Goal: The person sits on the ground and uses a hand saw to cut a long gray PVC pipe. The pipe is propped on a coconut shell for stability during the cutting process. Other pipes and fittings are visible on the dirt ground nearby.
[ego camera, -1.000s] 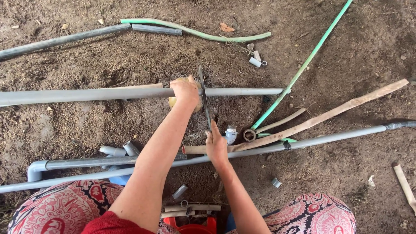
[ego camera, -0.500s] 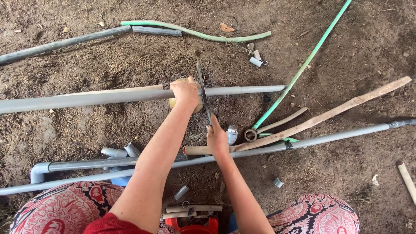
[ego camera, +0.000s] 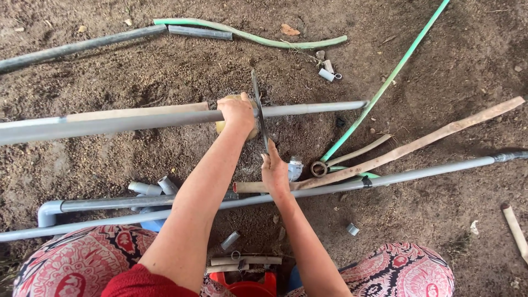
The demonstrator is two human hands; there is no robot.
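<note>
Hands at work on the dirt ground (ego camera: 451, 60): left hand (ego camera: 237, 111) is clamping the grey pipe (ego camera: 308, 108) steady, while right hand (ego camera: 274, 173) is gripping what looks like a hacksaw blade (ego camera: 258, 107) across it.

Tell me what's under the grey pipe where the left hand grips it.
A tan rounded block shows beneath the grey pipe, mostly hidden by the left hand. Its contact with the soil is covered. The right hand holds the saw blade.

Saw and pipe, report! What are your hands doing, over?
Left hand gripping grey pipe over dirt. Right hand on saw blade, blade set across pipe beside left hand. Wooden strip and green hose lie nearby, apart from the blade.
</note>
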